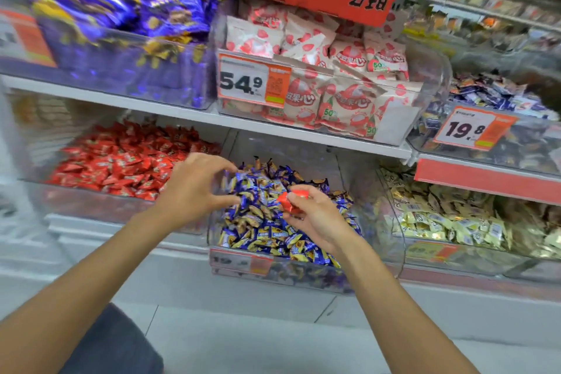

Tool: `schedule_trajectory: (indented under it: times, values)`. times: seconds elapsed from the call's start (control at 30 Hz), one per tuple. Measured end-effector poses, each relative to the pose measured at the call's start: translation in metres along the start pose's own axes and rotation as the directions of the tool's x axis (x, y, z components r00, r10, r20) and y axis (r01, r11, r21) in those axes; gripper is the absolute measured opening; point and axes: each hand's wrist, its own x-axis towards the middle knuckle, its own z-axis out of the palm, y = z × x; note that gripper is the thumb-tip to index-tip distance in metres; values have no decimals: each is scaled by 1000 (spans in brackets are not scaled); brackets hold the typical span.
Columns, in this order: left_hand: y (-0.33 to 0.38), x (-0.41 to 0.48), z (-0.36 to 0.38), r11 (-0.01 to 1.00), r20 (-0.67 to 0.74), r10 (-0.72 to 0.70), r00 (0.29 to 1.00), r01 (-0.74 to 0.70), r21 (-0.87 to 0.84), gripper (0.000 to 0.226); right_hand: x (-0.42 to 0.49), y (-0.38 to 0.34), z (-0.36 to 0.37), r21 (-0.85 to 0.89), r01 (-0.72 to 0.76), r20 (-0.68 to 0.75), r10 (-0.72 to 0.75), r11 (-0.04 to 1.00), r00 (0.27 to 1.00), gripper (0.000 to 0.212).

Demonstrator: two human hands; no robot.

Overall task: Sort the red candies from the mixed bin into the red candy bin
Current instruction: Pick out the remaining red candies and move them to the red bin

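The mixed bin [306, 275] is a clear plastic bin on the lower shelf, heaped with blue and gold wrapped candies. My right hand [315, 218] hovers over it, fingers pinched on a red candy [290, 200]. My left hand [194, 188] is over the bin's left edge, fingers spread and curled, holding nothing that I can see. The red candy bin [100, 206], full of red wrapped candies, stands directly to the left of the mixed bin.
A bin of pale gold candies [449, 222] sits to the right. The upper shelf [170, 111] holds purple sweets, strawberry packs behind a 54.9 price tag [252, 82], and blue candies with a 19.8 tag [473, 127]. Grey floor tiles lie below.
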Motion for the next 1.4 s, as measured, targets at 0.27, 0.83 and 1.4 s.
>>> schedule_trajectory:
  times: [0.27, 0.83, 1.4]
  values:
    - [-86, -49, -12, 941, 294, -337, 894, 318, 114, 107, 47, -17, 144, -180, 244, 146, -220, 953, 965, 22]
    - [-38, 7, 23, 976, 255, -141, 956, 177, -123, 104, 68, 0, -8, -926, 240, 170, -245, 291, 955, 64]
    - [-35, 6, 20, 937, 214, -106, 971, 170, -304, 80, 87, 23, -75, -928, 371, 371, -20, 32, 929, 48]
